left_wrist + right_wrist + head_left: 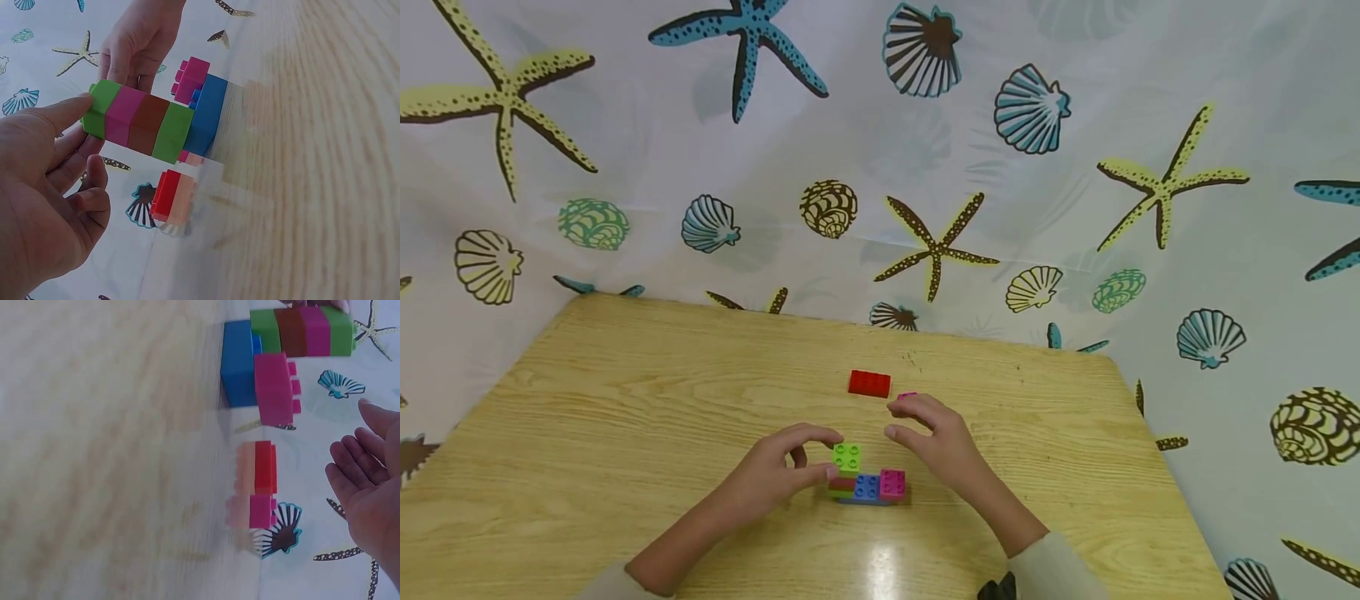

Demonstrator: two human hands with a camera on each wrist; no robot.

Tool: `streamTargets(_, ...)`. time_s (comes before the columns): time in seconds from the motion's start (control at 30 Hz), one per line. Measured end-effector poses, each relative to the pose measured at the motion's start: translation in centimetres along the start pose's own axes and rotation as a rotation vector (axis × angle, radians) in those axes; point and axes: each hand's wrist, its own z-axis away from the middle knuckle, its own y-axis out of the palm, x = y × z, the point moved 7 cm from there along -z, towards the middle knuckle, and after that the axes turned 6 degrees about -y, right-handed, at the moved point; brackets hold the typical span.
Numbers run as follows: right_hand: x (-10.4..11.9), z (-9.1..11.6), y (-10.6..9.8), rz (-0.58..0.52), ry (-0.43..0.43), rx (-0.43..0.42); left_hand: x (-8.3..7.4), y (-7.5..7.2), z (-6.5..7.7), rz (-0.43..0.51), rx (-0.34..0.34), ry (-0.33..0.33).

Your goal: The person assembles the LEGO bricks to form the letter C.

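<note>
A block build stands on the table, with a long blue brick (239, 365) at its base. On its left end rises a tower of a green brick (172, 133), a brown brick (147, 124), a pink brick (124, 115) and a lime green top brick (847, 458). Another pink brick (892, 483) sits on the right end. My left hand (778, 471) pinches the top brick between thumb and fingertips. To the right and slightly beyond the build, my right hand (936, 437) hovers with relaxed fingers, holding nothing.
Farther back on the wooden table (685, 367) lies a loose red brick (869, 383). Beside it is a small pink brick (260, 511), partly covered by my right hand in the head view. A shell-and-starfish patterned cloth (850, 150) hangs behind the table and along its sides.
</note>
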Motion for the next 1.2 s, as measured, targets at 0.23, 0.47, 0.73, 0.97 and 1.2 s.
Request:
streamTargets(0.23, -2.5, -2.9, -0.4, 0.098, 0.025, -0.012, 0.5, 0.0, -0.2, 0.005, -0.009, -0.038)
streamTargets(0.47, -5.2, -5.3, -0.1, 0.122, 0.109, 0.038, 0.9, 0.1, -0.4, 0.019, -0.002, -0.055)
streamTargets(0.73, -6.6, -7.3, 0.9, 0.194, 0.068, 0.110, 0.9, 0.2, -0.5, 0.033, 0.013, -0.052)
streamTargets(0.97, -7.1, -8.5, 1.8, 0.215, 0.074, 0.164, 0.9, 0.0, -0.4, 0.026, 0.011, -0.058)
streamTargets(1.2, -7.6, -9.0, 2.2, 0.215, 0.088, 0.173, 1.0, 0.0, -0.3, 0.029, 0.013, -0.066)
